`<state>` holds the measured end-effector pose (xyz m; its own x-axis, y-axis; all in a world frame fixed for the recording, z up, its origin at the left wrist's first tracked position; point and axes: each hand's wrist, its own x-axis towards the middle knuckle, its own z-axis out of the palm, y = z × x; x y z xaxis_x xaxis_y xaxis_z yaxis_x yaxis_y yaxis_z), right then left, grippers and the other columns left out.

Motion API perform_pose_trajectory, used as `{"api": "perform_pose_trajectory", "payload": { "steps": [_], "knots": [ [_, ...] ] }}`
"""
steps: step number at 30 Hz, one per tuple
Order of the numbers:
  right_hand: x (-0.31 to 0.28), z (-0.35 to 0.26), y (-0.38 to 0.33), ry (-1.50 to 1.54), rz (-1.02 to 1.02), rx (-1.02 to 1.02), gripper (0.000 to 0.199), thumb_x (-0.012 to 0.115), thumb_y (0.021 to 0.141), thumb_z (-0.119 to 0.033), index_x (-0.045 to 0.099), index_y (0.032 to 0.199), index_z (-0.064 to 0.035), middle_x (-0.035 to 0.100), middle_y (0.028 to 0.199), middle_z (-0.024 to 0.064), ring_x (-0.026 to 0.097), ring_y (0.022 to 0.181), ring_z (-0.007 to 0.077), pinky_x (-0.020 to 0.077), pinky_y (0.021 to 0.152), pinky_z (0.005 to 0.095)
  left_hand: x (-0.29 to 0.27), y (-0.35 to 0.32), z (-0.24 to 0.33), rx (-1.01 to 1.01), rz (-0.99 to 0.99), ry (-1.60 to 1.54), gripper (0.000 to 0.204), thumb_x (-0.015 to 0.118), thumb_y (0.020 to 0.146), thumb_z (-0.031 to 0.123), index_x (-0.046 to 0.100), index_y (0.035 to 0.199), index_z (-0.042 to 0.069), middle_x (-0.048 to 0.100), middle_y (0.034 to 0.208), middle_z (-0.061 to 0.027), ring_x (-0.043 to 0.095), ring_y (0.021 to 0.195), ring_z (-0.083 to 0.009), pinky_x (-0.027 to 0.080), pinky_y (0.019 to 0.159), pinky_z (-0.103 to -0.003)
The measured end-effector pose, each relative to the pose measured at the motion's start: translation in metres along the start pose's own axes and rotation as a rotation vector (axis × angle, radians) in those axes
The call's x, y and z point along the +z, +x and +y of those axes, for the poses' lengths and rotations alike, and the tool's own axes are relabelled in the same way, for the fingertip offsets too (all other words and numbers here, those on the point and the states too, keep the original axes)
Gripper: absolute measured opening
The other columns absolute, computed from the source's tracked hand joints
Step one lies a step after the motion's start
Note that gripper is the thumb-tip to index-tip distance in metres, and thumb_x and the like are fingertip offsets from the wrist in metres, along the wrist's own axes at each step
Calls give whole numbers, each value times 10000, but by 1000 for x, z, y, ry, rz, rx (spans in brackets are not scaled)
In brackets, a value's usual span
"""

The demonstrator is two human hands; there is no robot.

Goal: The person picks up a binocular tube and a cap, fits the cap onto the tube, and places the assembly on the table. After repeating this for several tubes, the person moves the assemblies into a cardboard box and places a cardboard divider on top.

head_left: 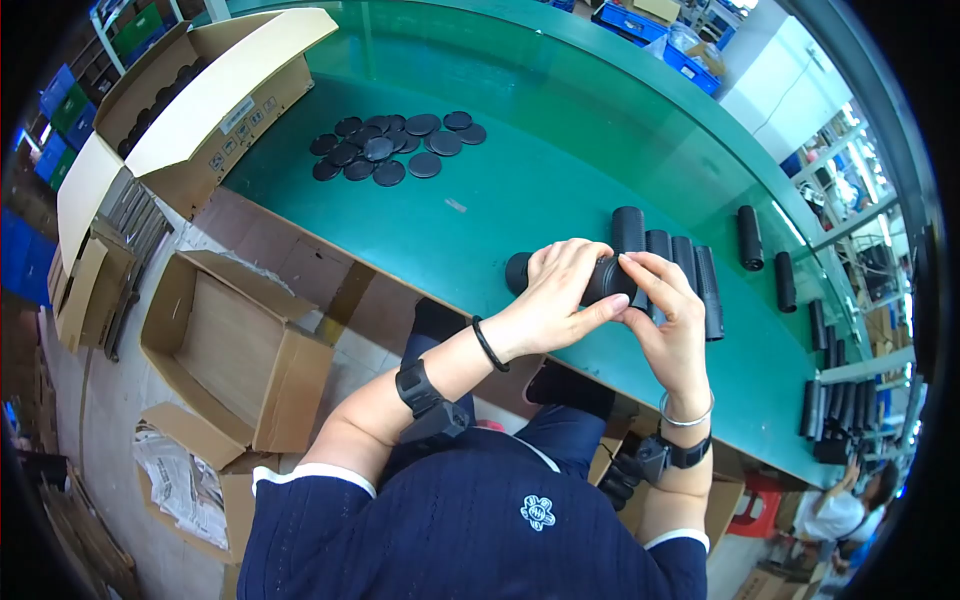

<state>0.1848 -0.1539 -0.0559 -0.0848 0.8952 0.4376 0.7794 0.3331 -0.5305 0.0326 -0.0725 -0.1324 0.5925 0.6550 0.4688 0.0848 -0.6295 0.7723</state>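
Open cardboard boxes (215,110) stand at the far left, black discs (395,148) lie scattered on the green surface (530,150). The left hand (560,295) and right hand (665,315) each have their grip closed around one black tube (606,282), held above the surface's near edge; more black tubes (690,265) lie just beyond.

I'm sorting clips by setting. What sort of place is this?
Probably a factory assembly line: a long green workbench with rows of black tubes, a pile of black round caps and open cardboard boxes alongside.
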Motion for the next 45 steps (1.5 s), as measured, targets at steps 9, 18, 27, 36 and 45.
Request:
{"api": "perform_pose_trajectory", "payload": {
  "steps": [9,18,27,36,45],
  "knots": [
    [4,-5,9,-81,-40,-24,479,771,655,-10,663,1121,-25,610,1109,114,596,1010,266,510,837,339,-7,-1,-3,28,6,-5,512,611,881,360,455,1251,42,499,1206,-147,449,1175,-324,293,1014,-445],
    [23,24,7,582,-52,146,284,640,884,-75,669,1161,-22,592,1002,68,565,930,139,471,780,260,-20,-2,-6,-98,-99,-367,620,687,795,243,413,1317,52,508,1227,-147,465,1201,-284,343,1044,-397],
    [28,34,24,665,-203,149,269,682,817,-146,714,1074,-72,577,795,66,543,740,163,437,661,304,-23,2,8,-195,-38,-492,724,748,762,149,364,1360,9,553,1182,-150,527,1139,-245,398,1000,-363],
    [23,36,22,1030,-172,401,349,686,838,-113,660,1181,-54,624,896,86,583,761,160,500,716,313,-19,22,2,-243,50,-725,699,711,758,158,374,1357,32,569,1056,-86,570,985,-177,454,883,-298],
    [-32,77,-10,323,-36,99,901,775,724,-216,275,1442,-2,374,1415,235,433,1273,337,353,1072,367,-7,74,-2,-469,-67,-1652,771,351,892,726,402,1417,163,459,1380,-158,417,1267,-305,290,1074,-488]
  ]
}}
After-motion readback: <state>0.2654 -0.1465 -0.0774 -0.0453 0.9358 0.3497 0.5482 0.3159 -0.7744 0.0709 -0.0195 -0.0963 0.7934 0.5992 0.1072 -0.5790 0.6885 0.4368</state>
